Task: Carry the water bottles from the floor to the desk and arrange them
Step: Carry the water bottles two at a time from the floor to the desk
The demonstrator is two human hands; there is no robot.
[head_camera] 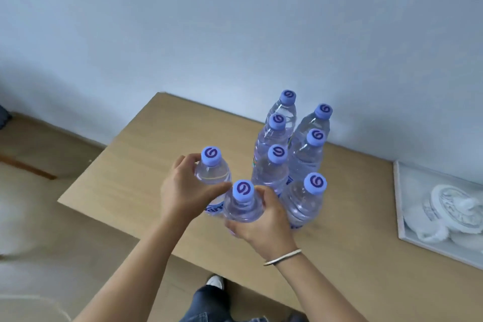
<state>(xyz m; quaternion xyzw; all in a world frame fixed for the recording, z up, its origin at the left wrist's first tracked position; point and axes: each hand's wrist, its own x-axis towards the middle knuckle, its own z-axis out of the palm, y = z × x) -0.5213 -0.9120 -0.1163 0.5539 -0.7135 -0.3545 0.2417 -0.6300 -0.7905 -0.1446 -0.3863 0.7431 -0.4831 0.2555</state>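
Pale blue wall runs behind a light wooden desk [146, 138], and a beige floor [39, 191] shows to the left and near side. Six water bottles [274, 170] with blue caps already stand upright on the desk in two rows running from near to far, packed close together toward the right.

Two more bottles are in hand. The left hand [183, 191] is wrapped around the shoulder of the left bottle [214, 172], fingers curled on its far side and thumb across the near side. The right hand [264, 225] clasps the near bottle [243, 204] from the right, fingers curled around its body below the neck. These two bottles sit just left of the standing group; whether their bases rest on the desk cannot be told, since the hands hide them.

The step looks like setting this pair down as a third row. To do it well, lower each bottle straight down, keeping it upright, so it does not knock its neighbours. The near bottle is just beside the nearest standing bottle [303, 201], so slide it in gently. Line the caps up with the existing rows, then let go one hand at a time, checking each bottle stands steady.

At far right lies a white tray [400, 204] holding white objects, well apart from the bottles.
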